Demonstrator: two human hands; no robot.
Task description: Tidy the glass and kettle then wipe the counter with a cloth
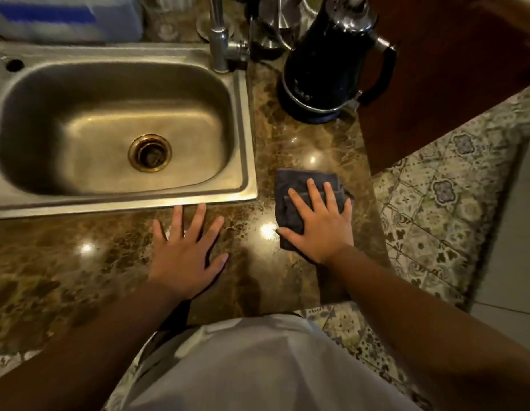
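Right hand (pixel 320 229) lies flat, fingers spread, palm pressing the folded dark grey cloth (pixel 299 188) onto the brown marbled stone counter (pixel 109 247), right of the steel sink (pixel 246 173); unwiped run lies leftward. Left hand (pixel 186 256) open, flat on bare counter, holding nothing. Black electric kettle (pixel 326 66) stands behind the cloth

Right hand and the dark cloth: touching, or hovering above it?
Touching. The head view shows the right hand pressed flat on the folded dark cloth, palm and spread fingers covering its near half, with no gap or shadow between them, on the counter.
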